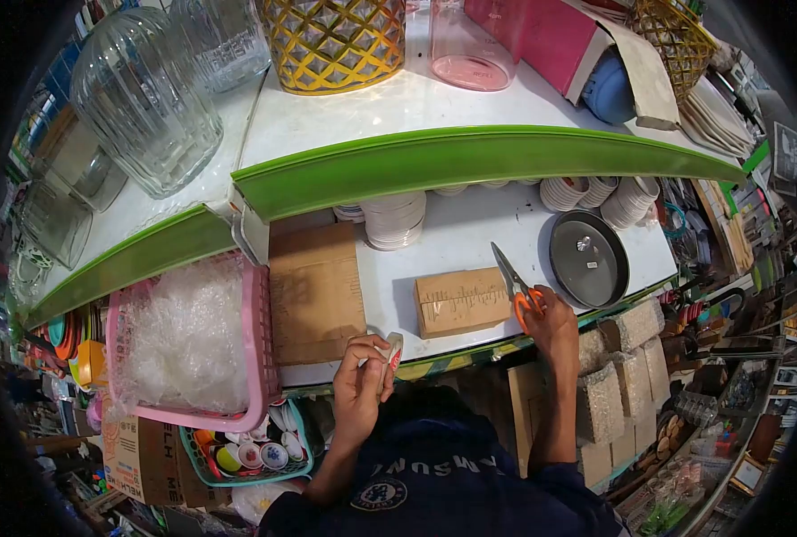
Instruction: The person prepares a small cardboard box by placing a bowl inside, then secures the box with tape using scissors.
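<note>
My left hand (359,385) is closed around a small pale roll of tape (395,353) with red print, held up in front of the shelf's edge. In my right hand (552,328) is a pair of scissors (511,272) with orange handles; the blades point up and away from me, just past the right end of a small brown cardboard box (461,304). That box lies on the white shelf between my hands. A flat piece of cardboard (316,277) lies beyond my left hand. To the right of the scissors sits a round dark pan (588,259).
A pink basket (257,349) of bubble wrap (179,340) stands at left, above a teal basket (203,470) of small dishes. Stacked white bowls (393,219) sit under the green-edged upper shelf (470,148), which holds glass jars (144,107). Bubble-wrapped boxes (627,380) are at lower right.
</note>
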`<state>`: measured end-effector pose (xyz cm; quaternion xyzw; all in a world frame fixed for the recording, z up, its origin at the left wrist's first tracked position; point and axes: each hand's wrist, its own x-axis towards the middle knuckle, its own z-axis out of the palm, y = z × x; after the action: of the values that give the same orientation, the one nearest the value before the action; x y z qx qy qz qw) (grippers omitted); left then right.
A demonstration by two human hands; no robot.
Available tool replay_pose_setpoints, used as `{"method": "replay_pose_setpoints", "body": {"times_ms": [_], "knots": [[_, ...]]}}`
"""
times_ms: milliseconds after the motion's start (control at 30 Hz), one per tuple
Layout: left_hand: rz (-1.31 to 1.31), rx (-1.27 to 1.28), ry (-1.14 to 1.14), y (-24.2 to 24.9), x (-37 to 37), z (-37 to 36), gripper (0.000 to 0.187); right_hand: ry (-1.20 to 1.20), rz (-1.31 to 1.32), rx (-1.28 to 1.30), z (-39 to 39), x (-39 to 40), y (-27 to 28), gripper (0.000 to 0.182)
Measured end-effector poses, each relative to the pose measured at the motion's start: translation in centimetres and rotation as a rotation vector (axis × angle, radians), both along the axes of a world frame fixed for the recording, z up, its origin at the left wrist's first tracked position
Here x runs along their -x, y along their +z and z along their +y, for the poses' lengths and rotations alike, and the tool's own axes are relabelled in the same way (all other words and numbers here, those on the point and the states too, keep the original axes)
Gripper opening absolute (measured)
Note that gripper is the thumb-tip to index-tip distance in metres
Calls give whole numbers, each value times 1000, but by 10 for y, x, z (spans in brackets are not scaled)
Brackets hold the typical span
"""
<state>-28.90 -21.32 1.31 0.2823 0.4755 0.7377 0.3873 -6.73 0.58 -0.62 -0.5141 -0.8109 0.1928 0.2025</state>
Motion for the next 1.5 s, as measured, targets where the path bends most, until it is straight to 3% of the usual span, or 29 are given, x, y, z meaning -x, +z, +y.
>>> {"method": "replay_pose_setpoints", "body": {"times_ms": [100,233,300,367,467,500,633,700,800,933,1033,1500], "knots": [[-23,2,3,-2,0,2,6,29,19,204,2,-8,12,45],[-60,-4,10,-4,0,5,6,-3,102,292,2,-20,6,49],[-68,-2,20,-4,-1,6,6,-4,502,465,-2,-25,11,51],[-47,-21,39,-4,0,9,6,12,587,556,-11,-22,30,58],[-39,-28,36,-5,-1,12,6,280,914,730,-32,-17,42,78],[-39,-27,35,-5,-1,13,6,318,901,694,-42,-13,45,82],[-65,-42,39,-6,1,15,7,522,207,219,-59,7,82,81],[-76,-44,49,-7,2,16,7,591,8,41,-64,14,89,77],[-133,-66,67,-9,5,14,6,603,-183,11,-69,23,102,68],[-83,-9,128,-12,7,12,6,645,-235,-158,-71,25,102,58],[-56,10,140,-14,5,12,6,727,-281,-199,-70,27,105,60],[41,65,59,-24,-5,15,4,800,-363,-188,-69,44,133,44]]}}
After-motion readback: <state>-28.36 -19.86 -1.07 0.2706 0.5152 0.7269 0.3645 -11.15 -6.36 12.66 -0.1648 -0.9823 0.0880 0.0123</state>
